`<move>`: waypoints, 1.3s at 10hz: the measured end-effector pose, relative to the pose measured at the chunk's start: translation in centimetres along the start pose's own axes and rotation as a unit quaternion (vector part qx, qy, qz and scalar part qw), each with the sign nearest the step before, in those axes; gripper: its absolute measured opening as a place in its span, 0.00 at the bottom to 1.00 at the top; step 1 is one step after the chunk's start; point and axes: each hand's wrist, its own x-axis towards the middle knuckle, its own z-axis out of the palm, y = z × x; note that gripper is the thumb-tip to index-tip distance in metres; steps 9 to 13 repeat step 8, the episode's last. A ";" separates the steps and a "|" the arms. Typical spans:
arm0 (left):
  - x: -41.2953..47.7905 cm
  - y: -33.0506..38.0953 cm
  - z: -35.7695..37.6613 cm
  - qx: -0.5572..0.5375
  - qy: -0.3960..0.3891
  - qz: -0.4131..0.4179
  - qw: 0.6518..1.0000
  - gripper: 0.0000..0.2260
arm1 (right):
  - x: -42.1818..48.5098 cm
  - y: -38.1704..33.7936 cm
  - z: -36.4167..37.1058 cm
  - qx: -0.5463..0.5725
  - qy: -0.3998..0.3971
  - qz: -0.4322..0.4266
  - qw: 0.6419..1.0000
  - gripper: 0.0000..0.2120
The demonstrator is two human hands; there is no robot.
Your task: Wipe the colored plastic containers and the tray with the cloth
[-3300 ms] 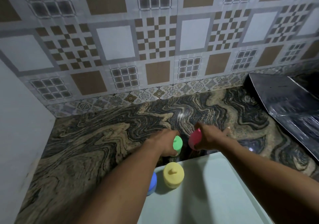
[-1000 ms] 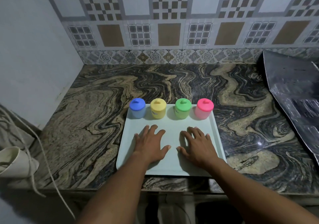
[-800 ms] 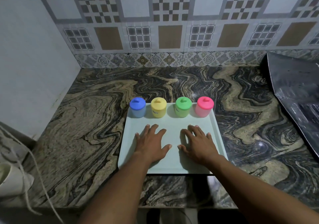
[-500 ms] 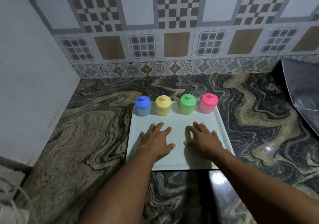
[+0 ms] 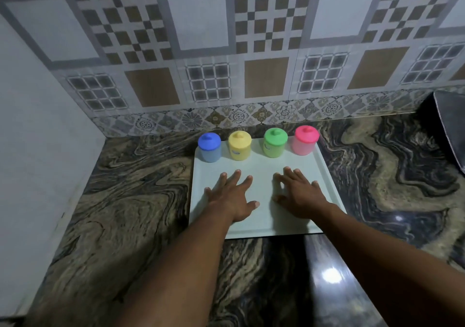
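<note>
My left hand and right hand lie flat, fingers spread, holding nothing, on the tray; four containers stand just past my fingertips.

three seconds back our left hand gripped the green container and our right hand the pink container at the far edge of the tray. now both containers stand released there, and our palms lie flat on the tray's middle.
</note>
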 end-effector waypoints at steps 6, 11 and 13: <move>6.1 -1.0 -3.3 0.002 -0.002 -0.005 1.000 0.34 | 6.7 0.0 -2.6 0.014 -0.007 0.000 1.000 0.34; 5.6 -1.4 -4.8 0.005 -0.003 0.024 1.000 0.36 | 6.0 -1.4 -3.8 -0.036 -0.012 0.011 0.999 0.34; 5.6 -1.4 -4.8 0.005 -0.003 0.024 1.000 0.36 | 6.0 -1.4 -3.8 -0.036 -0.012 0.011 0.999 0.34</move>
